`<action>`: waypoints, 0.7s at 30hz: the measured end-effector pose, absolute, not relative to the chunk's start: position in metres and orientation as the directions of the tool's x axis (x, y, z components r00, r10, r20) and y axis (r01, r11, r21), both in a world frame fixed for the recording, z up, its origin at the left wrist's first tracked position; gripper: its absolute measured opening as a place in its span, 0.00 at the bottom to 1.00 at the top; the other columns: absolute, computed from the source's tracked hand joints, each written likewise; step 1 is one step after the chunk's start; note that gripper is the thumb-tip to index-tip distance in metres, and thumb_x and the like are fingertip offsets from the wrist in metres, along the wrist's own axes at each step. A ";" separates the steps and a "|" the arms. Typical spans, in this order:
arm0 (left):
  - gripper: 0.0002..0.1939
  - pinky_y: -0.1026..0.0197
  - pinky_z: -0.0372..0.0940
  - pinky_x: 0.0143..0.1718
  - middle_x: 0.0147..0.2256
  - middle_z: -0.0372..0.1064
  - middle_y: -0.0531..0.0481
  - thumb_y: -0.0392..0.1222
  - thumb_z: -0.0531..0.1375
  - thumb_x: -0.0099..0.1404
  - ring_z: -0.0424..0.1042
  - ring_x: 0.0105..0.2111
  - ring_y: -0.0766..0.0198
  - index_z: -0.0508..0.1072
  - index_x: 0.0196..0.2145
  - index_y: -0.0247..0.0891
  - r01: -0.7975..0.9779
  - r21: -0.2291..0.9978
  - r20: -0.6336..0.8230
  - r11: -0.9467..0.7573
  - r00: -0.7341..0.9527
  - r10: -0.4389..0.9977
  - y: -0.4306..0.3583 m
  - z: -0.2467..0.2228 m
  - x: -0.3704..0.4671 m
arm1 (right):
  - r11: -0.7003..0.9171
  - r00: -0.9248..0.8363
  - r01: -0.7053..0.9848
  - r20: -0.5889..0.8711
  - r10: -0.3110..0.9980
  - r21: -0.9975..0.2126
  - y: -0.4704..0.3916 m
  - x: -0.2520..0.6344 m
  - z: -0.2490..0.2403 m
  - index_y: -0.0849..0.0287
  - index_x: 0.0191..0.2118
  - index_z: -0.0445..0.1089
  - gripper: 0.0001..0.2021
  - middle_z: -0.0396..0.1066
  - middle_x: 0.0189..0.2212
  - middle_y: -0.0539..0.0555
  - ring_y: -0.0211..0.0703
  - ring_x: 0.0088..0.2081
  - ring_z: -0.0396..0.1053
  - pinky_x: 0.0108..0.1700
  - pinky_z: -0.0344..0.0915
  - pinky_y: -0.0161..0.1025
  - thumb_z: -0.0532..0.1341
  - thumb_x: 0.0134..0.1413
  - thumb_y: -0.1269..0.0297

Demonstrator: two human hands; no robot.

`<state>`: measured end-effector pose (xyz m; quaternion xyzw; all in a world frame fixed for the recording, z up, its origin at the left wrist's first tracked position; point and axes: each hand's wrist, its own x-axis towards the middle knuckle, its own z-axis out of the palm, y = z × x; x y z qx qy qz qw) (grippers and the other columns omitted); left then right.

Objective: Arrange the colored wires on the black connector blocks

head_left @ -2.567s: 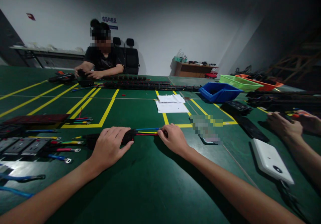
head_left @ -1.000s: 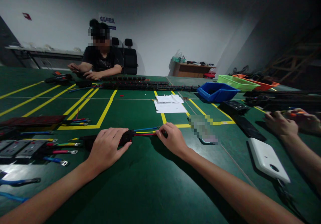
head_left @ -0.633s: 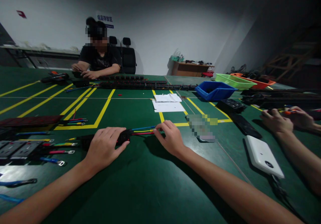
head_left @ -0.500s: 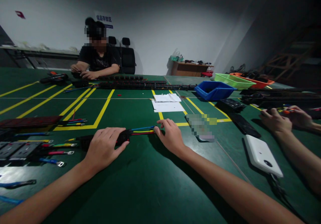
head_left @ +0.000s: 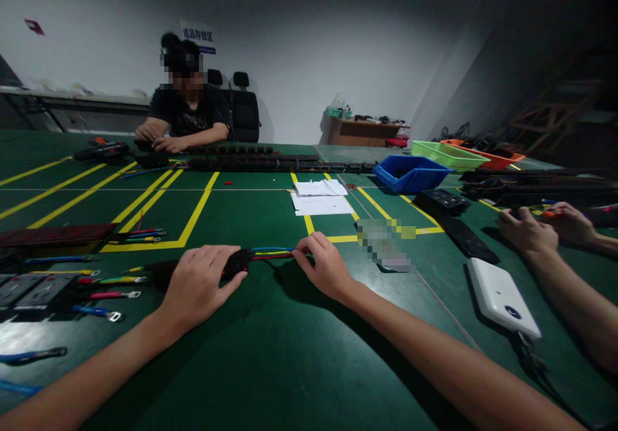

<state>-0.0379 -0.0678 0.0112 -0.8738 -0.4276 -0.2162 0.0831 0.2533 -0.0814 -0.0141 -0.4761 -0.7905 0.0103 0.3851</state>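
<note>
My left hand [head_left: 201, 283] is wrapped over a black block [head_left: 236, 264] lying on the green table [head_left: 226, 366], its thumb along the near side. Blue, yellow and red wires [head_left: 271, 253] run from the block's right end. At their far ends, my right hand [head_left: 322, 265] pinches the wires between thumb and fingers; the wire tips are hidden. More coloured wires with metal lugs [head_left: 138, 280] stick out left of my left hand, near black modules [head_left: 41, 291].
White papers [head_left: 322, 198], a blurred phone [head_left: 383, 245], a white power bank [head_left: 503, 297] and a blue bin [head_left: 411, 173] lie beyond and right. A co-worker's hands [head_left: 531, 231] are at the right; another person [head_left: 188, 109] sits across the table.
My right hand's fingers have closed on the wire ends and shifted slightly left. My left hand stays on the block.
</note>
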 end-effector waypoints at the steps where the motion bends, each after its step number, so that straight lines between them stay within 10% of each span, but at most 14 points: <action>1: 0.23 0.43 0.66 0.50 0.49 0.76 0.40 0.55 0.58 0.70 0.74 0.49 0.45 0.72 0.55 0.38 0.782 0.035 0.447 -0.622 0.545 0.710 -0.068 0.011 -0.038 | 0.542 -0.246 0.753 0.604 0.758 -0.373 -0.081 0.253 -0.014 0.57 0.38 0.68 0.08 0.70 0.34 0.55 0.46 0.38 0.67 0.41 0.63 0.41 0.55 0.70 0.63; 10: 0.22 0.44 0.66 0.49 0.48 0.76 0.40 0.55 0.58 0.70 0.75 0.48 0.45 0.72 0.54 0.39 0.781 0.036 0.457 -0.623 0.542 0.706 -0.068 0.013 -0.037 | 0.275 -0.102 0.913 0.487 0.868 -0.300 -0.076 0.251 -0.014 0.56 0.37 0.71 0.09 0.72 0.34 0.55 0.49 0.39 0.67 0.41 0.61 0.44 0.60 0.66 0.59; 21: 0.22 0.44 0.66 0.50 0.49 0.76 0.40 0.55 0.57 0.70 0.74 0.49 0.45 0.72 0.55 0.42 0.785 0.057 0.453 -0.617 0.531 0.717 -0.067 0.011 -0.038 | 0.532 -0.267 0.775 0.587 0.764 -0.340 -0.083 0.253 -0.013 0.57 0.38 0.69 0.11 0.69 0.36 0.56 0.46 0.39 0.66 0.41 0.64 0.42 0.53 0.72 0.63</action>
